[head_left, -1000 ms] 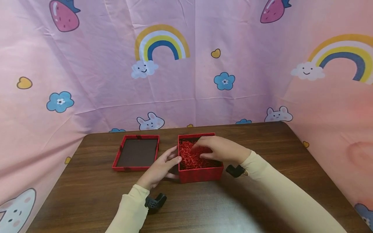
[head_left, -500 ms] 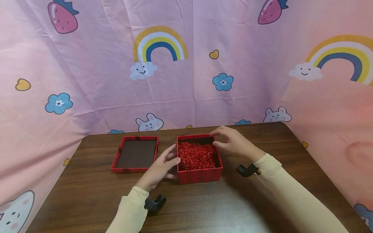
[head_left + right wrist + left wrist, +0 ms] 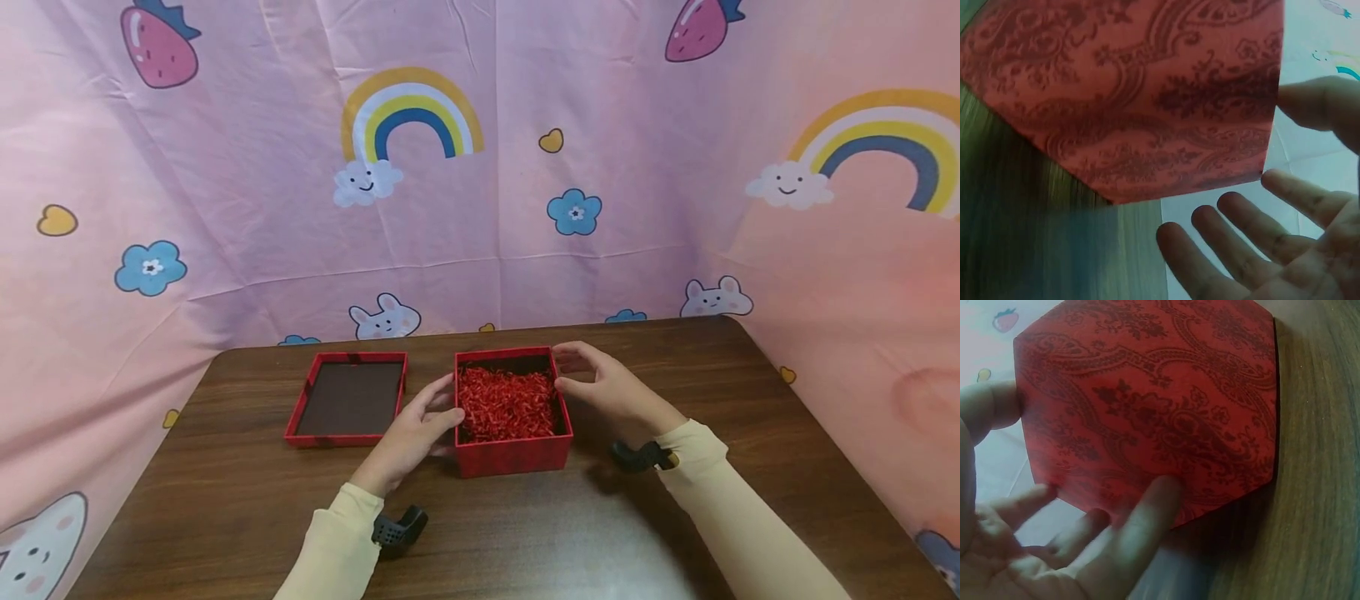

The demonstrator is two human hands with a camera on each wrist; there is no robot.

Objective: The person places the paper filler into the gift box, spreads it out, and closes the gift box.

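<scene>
A red patterned gift box (image 3: pixel 513 457) stands without its cover on the table, filled with red shredded paper (image 3: pixel 510 404). At its left wall is my left hand (image 3: pixel 408 433), thumb at the rim and fingers spread along the side. The left wrist view shows those fingers (image 3: pixel 1129 544) loosely extended against the brocade-like wall (image 3: pixel 1147 412). My right hand (image 3: pixel 618 392) is at the far right corner, thumb by the rim. In the right wrist view its forefinger is at the box's corner, and the other fingers (image 3: pixel 1235 244) reach out straight, apart from the wall (image 3: pixel 1122 94).
The box's red lid (image 3: pixel 348 439) lies upturned to the left, its dark inside facing up. Brown wood-grain table (image 3: pixel 480 533) extends around both. A pastel cartoon cloth (image 3: pixel 450 233) hangs behind the table and along its sides.
My right hand has come out of the shredded paper to the box's right side, then lowered a little along it. My left hand keeps its place at the left wall.
</scene>
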